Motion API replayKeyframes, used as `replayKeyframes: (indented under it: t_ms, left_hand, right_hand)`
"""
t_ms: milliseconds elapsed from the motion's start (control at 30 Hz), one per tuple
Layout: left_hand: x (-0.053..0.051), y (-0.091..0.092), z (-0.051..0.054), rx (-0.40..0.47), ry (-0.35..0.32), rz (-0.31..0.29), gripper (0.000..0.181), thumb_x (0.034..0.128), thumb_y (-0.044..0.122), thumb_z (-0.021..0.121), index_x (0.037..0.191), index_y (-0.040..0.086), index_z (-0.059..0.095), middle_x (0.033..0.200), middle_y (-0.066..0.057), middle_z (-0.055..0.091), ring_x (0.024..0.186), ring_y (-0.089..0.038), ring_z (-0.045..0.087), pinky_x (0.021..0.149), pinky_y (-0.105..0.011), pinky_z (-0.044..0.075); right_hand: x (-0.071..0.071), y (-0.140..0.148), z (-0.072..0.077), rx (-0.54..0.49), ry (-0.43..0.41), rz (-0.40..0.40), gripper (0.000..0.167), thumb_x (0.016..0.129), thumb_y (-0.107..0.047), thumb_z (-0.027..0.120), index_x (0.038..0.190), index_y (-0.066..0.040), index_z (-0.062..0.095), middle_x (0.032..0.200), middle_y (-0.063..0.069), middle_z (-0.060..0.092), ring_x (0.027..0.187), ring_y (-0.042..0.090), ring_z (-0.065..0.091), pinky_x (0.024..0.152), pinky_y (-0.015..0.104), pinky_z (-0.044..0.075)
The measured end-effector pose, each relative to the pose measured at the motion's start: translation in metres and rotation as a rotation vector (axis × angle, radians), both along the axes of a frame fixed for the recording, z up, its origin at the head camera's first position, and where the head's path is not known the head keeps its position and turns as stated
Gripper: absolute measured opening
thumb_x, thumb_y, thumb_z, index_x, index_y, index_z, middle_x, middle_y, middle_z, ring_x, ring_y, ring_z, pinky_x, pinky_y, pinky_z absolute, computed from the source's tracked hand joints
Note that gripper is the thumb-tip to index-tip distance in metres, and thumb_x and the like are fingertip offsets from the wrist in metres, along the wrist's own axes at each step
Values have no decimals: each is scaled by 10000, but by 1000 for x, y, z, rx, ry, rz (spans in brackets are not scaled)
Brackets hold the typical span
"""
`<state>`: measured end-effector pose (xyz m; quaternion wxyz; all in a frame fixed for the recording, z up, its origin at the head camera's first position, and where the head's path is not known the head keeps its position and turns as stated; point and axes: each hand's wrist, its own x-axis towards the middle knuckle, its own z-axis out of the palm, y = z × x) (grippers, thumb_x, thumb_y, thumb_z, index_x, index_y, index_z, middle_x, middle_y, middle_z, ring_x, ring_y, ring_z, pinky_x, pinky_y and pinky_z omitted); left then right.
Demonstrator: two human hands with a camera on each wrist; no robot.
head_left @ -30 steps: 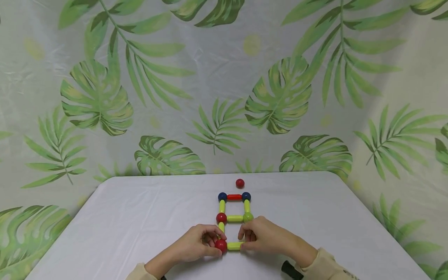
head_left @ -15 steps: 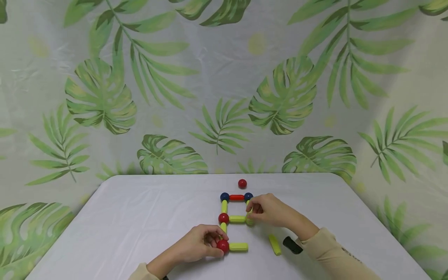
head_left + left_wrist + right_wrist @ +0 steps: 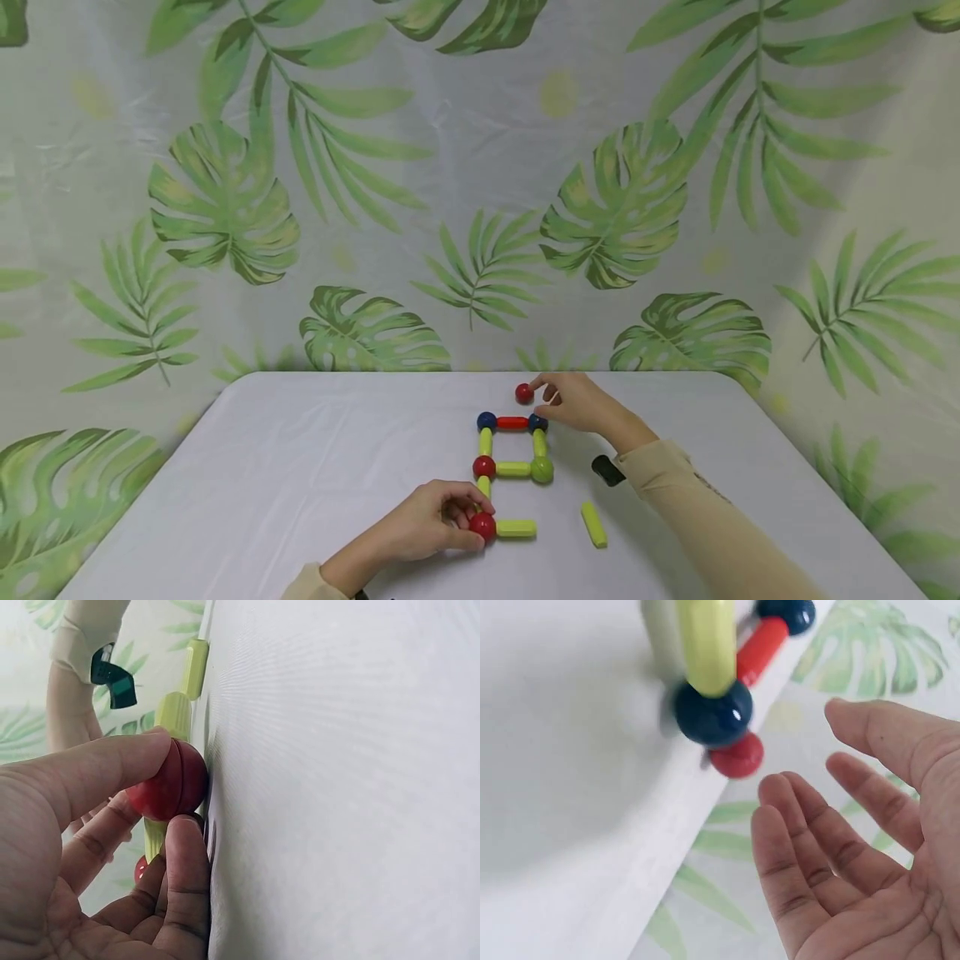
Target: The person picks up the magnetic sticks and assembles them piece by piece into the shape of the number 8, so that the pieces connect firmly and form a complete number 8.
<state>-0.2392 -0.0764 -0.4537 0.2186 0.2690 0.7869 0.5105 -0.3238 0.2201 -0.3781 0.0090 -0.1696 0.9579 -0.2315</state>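
My left hand (image 3: 429,522) pinches a red ball (image 3: 482,527) at the near corner of a magnetic stick-and-ball frame; the left wrist view shows thumb and fingers on the ball (image 3: 176,784). From that ball a yellow-green stick (image 3: 517,528) points right with its far end free. Farther back, sticks and balls form a square, with a green ball (image 3: 542,469) at its near right corner. Over the far right blue ball (image 3: 537,422) is my right hand (image 3: 579,406), fingers spread apart. Its fingertips are beside a loose red ball (image 3: 523,392); the right wrist view shows nothing in its grasp.
On the white table (image 3: 337,450), a loose yellow-green stick (image 3: 594,525) lies to the right of the frame. A dark device (image 3: 607,471) is worn at the right wrist. Behind the table's far edge hangs a leaf-patterned cloth (image 3: 360,208).
My right hand has left the near stick and moved back, past the green ball, to the loose red ball. A loose stick now shows on the right. My left hand keeps its hold.
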Motion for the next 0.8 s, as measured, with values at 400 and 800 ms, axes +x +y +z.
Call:
replayKeyframes:
  t_ms: [400,800]
  left_hand:
    - [-1,0,-2,-12,-4,8,264,891,102,873,1125,179,778,955,17,674,873,-139,598,743,-180,491]
    - [0,-1,-2,-4,-15,21,270,886,87,873,1122,180,782,950,8,669,884,-156,583,724,-182,481]
  right_hand:
    - [-33,0,-8,24,-32,-17,405,1010,-157,743,1392,-40,671,1258,254,715,1130,370,739,956,486,616]
    - [-48,-7,-14,5,-107,-46,448,1021,-167,737,1441,-43,639,1340,279,674,1149,389,686,948,492,599]
